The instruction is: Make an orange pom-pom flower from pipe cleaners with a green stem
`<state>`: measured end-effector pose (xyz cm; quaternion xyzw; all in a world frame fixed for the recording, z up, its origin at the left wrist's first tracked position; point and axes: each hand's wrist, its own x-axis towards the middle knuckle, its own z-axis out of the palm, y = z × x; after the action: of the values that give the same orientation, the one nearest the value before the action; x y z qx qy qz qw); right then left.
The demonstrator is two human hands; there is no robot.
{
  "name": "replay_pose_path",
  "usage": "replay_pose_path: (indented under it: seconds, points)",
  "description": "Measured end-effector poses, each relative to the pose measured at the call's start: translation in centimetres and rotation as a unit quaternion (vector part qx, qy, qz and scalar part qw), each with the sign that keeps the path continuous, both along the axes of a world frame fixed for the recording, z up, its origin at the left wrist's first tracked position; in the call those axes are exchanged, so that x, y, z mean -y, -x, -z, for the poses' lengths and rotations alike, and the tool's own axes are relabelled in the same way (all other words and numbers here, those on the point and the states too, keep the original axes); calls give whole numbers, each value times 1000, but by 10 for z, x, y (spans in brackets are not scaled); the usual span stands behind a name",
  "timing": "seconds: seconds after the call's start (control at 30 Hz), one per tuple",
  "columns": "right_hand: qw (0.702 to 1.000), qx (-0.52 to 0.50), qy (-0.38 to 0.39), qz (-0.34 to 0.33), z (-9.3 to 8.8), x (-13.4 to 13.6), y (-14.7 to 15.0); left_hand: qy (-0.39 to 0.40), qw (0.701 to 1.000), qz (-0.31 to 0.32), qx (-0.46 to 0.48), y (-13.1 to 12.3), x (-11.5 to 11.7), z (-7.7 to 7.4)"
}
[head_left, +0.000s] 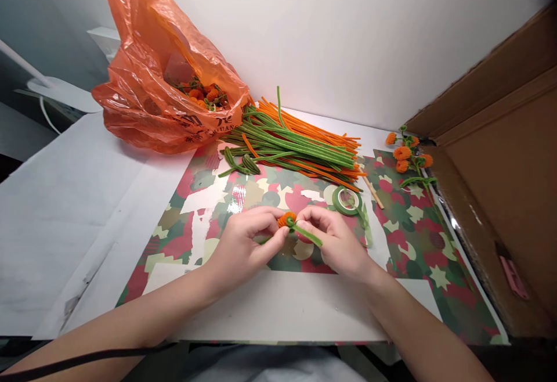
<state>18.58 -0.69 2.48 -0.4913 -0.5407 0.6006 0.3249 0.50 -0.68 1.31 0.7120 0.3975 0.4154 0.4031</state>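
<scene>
My left hand [246, 241] and my right hand [337, 238] meet over the patterned paper [404, 237], fingers pinched together. Between them is a small orange fuzzy ball [286, 218] with a green pipe cleaner [307, 233] wrapped at its base and trailing right and down. Both hands grip this piece. A roll of green tape [347, 200] lies just beyond my right hand, with a loose tail hanging down beside it.
A pile of green and orange pipe cleaners [300, 141] lies behind the hands. An orange plastic bag [148, 86] with finished orange pieces sits at the back left. A finished stem of orange balls [409, 158] lies right, beside a cardboard box [500, 184]. A wooden stick [373, 191] lies nearby.
</scene>
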Motion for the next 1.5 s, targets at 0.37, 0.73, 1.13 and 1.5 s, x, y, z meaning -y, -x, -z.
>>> replay_pose_path:
  seconds: [0.37, 0.73, 1.13, 1.5]
  points:
    - [968, -106, 227, -32, 1, -8, -11, -246, 966, 0, -86, -3, 3, 12]
    - [993, -26, -69, 87, 3, -2, -6, 354, 915, 40, 189, 2, -5, -1]
    - [991, -75, -67, 86, 7, 2, 3, 330, 934, 111, 82, 0, -3, -2]
    - [982, 38, -177, 44, 4, 8, 2, 394, 916, 52, 65, 3, -5, -4]
